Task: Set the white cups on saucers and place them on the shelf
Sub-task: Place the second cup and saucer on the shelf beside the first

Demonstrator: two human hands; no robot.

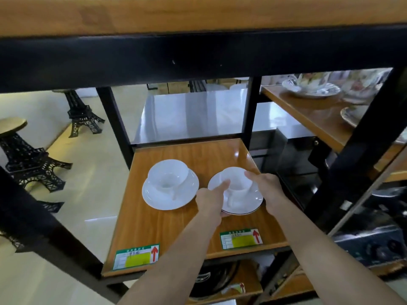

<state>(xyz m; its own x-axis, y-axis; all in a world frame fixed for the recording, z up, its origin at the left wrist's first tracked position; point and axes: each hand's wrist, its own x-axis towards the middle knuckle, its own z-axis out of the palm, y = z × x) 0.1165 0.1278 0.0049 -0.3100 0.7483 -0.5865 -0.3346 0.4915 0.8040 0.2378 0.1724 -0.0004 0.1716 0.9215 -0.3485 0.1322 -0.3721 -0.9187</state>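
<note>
Two white cups stand on white saucers on the wooden shelf (220, 155). The left cup (168, 176) on its saucer (158, 200) stands free, untouched. The right cup (237, 181) sits on a dark-rimmed saucer (251, 203). My left hand (210, 200) grips that saucer's left edge, thumb on top against the cup and fingers underneath. My right hand (267, 187) holds the saucer's right side, with a finger on the cup's rim. I cannot tell whether this saucer rests flat on the shelf.
Two green price labels (137, 256) (241, 238) are stuck on the shelf's front. A black beam (198, 56) crosses overhead, black posts (114, 126) (248, 113) stand behind. Patterned dishes (312, 89) fill the right shelf. Black tower models (81, 113) stand on the floor at left.
</note>
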